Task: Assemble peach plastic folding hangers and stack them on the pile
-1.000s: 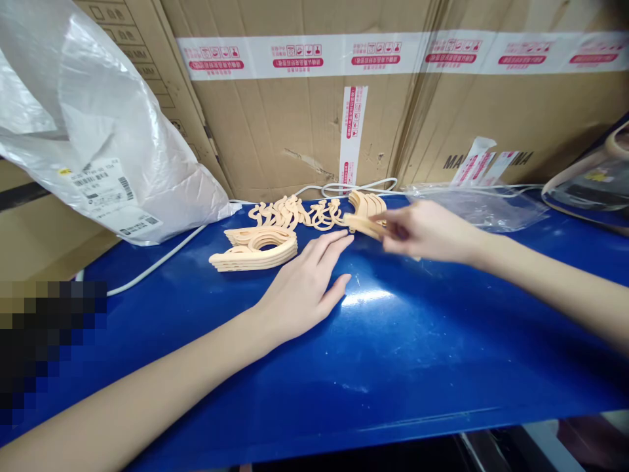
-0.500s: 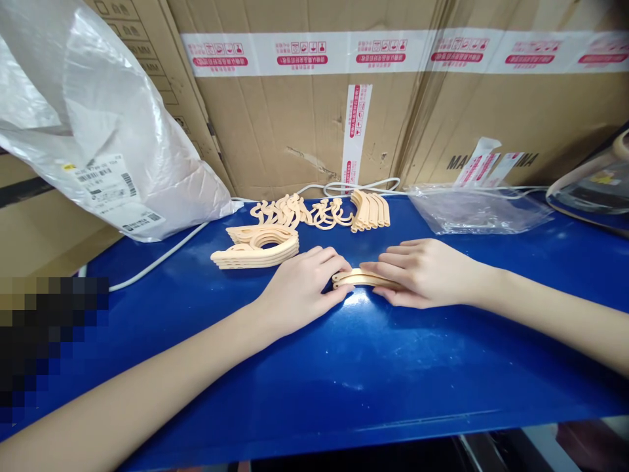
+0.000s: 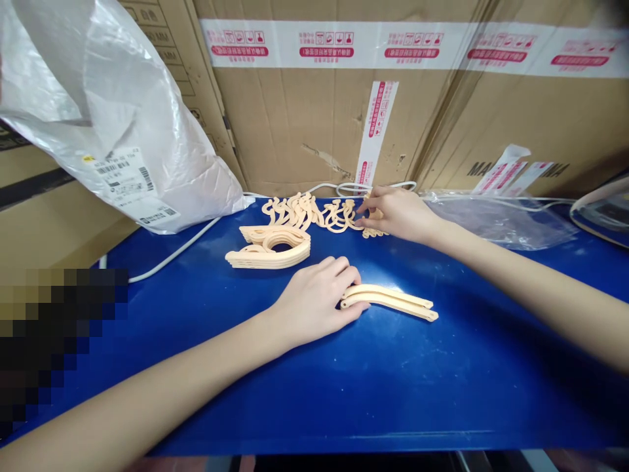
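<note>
My left hand [image 3: 322,298] pinches the left ends of two curved, cream-coloured hanger arms [image 3: 393,301], which lie side by side just over the blue table. Farther back, my right hand [image 3: 393,211] is at a row of similar curved arms [image 3: 374,232], partly covering it. Its thumb and fingers are apart, with no piece visibly lifted. Left of that hand lies a spread of cream hanger hooks [image 3: 299,211]. A stack of folded hangers [image 3: 270,252] rests behind my left hand.
A large white plastic bag [image 3: 162,144] with a label leans at the left. Cardboard boxes [image 3: 304,124] stand along the back. A clear plastic bag [image 3: 511,223] lies at the right rear. White cable [image 3: 171,255] runs over the blue table [image 3: 314,387].
My right hand has let go of the curved arms and moved back to the row behind. My left hand still grips the pair. The view has shifted slightly.
</note>
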`<state>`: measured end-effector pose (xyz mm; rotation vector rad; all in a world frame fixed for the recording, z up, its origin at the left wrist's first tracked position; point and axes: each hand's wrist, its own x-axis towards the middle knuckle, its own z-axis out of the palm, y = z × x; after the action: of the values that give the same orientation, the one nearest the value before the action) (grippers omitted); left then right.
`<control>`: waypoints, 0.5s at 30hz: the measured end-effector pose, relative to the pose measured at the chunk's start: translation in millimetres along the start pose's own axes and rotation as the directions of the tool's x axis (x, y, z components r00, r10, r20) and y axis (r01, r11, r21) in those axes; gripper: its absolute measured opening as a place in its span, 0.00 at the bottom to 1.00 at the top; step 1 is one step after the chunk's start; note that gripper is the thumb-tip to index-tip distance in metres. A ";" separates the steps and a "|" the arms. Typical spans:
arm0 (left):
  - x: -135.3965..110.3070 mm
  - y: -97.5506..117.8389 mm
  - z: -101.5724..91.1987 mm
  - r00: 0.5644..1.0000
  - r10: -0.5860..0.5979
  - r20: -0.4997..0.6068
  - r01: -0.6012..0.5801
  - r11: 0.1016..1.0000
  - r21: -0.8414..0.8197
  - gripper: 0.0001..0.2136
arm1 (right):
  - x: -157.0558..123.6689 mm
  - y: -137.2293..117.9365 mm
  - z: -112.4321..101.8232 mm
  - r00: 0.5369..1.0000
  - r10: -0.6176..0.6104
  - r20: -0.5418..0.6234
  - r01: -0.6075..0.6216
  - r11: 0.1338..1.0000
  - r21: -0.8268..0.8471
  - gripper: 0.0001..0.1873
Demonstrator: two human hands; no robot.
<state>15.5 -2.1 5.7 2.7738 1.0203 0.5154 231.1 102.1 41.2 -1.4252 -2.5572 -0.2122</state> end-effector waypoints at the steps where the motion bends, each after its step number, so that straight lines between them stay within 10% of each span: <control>1: 0.2 -0.2 0.3 1.000 -0.007 0.005 0.007 1.000 0.001 0.11 | 4.7 1.4 1.9 1.000 0.006 0.012 -0.006 1.000 0.009 0.18; 15: 3.2 17.4 -33.9 0.939 -0.130 0.317 0.057 0.971 0.232 0.08 | 27.5 -2.1 7.3 0.990 0.043 0.132 -0.056 0.994 0.098 0.16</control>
<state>15.9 -12.8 42.5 2.8407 1.1794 -0.0844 214.4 125.2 40.9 -1.5081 -2.5886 0.0185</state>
